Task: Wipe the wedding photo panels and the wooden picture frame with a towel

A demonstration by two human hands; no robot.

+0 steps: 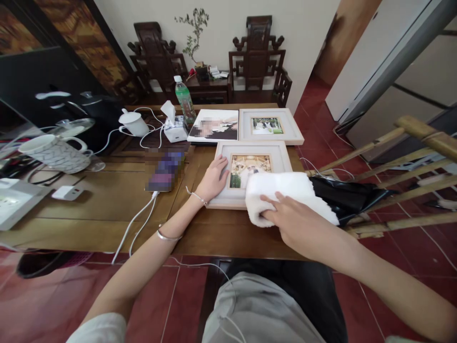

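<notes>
A picture frame with a pale wooden border lies flat on the wooden table, a photo in its middle. My left hand rests on the frame's left side, fingers stretched out and laid flat. A folded white towel covers the frame's lower right corner and hangs past its right side. My right hand is closed on the towel's near left part, with some fingers on top and others hidden in the fold. Behind this frame lie a second pale frame and a white-edged photo panel.
Left on the table are a charging phone, cables, a patterned mug, a lidded white cup and a power strip. A tissue box and green bottle stand behind. A bamboo chair is right.
</notes>
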